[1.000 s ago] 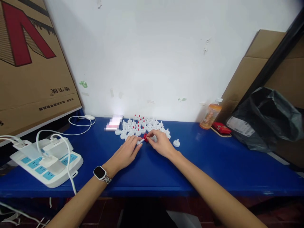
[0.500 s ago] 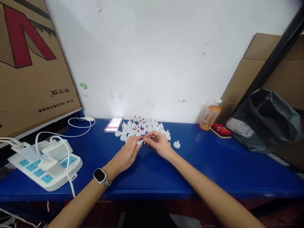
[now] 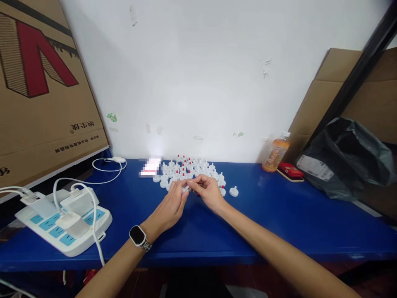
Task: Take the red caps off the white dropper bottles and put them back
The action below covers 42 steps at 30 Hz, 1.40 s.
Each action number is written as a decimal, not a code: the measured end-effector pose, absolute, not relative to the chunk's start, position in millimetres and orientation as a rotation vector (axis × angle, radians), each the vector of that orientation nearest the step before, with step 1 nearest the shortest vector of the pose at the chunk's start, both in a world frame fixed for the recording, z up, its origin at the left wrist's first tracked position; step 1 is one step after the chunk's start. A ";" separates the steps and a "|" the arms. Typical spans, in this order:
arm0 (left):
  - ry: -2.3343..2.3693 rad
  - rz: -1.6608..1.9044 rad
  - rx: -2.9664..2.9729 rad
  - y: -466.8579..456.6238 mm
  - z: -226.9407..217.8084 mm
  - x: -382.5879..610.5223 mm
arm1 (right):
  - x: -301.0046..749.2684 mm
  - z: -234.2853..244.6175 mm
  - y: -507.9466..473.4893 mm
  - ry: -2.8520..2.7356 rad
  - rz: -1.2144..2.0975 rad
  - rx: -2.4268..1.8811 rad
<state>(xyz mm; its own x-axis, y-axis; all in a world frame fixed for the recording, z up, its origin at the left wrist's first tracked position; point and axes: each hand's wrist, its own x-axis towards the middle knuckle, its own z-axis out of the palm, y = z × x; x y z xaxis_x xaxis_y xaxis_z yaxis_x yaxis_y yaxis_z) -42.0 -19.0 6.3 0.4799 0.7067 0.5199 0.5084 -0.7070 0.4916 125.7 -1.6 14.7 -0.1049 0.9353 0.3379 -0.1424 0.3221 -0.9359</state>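
Observation:
My left hand point(image 3: 171, 203) is closed around a white nozzle cap point(image 3: 185, 189), mostly hidden by the fingers. My right hand point(image 3: 211, 193) meets it, thumb and fingertips pinched together at the cap's tip; whatever lies between those fingertips is too small and covered to make out. Just behind both hands spreads a group of white nozzle caps point(image 3: 203, 167), upright on the blue table point(image 3: 263, 223). Several of them carry red tips point(image 3: 183, 164). Small red pieces point(image 3: 198, 194) show partly beneath my right hand. One white cap without a red tip point(image 3: 233, 191) stands apart on the right.
At the left lies a power strip point(image 3: 77, 248) with chargers and white cables. A large cardboard box point(image 3: 62, 111) leans behind it. On the right are an orange drink bottle point(image 3: 275, 153), a red box point(image 3: 290, 170) on a phone, and a dark plastic bag point(image 3: 350, 161).
The view has shifted slightly, so everything sits a little lower and to the right. My hands stay together at the held cap, with the right fingertips now closer over its tip.

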 end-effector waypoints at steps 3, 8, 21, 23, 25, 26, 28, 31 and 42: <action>1.052 1.080 2.431 -19.4 7.0 -42.6 | 123.6 16.5 -0.8 -1.394 1.103 -0.784; 1.202 1.095 2.411 -14.9 9.0 -45.2 | 138.9 44.4 31.0 -1.754 0.906 -0.816; 1.719 1.060 2.441 4.9 -4.7 -64.4 | 92.5 57.5 195.3 -2.371 0.004 -1.492; 1.740 1.054 2.425 5.8 -5.6 -64.5 | 88.2 54.6 197.8 -2.413 -0.015 -1.502; 1.733 1.073 2.407 6.4 -5.8 -64.8 | 86.2 53.2 198.7 -2.446 -0.024 -1.503; 1.719 1.088 2.398 6.7 -5.8 -65.1 | 85.6 52.9 198.9 -2.456 -0.025 -1.502; 1.679 1.115 2.382 7.5 -5.9 -66.2 | 84.6 52.6 199.1 -2.469 -0.021 -1.505; 1.599 1.129 2.364 9.6 -6.2 -68.2 | 83.4 53.4 196.9 -2.473 -0.006 -1.508; 1.587 1.082 2.280 11.8 -7.7 -69.5 | 134.8 56.6 83.1 -2.256 0.006 -1.143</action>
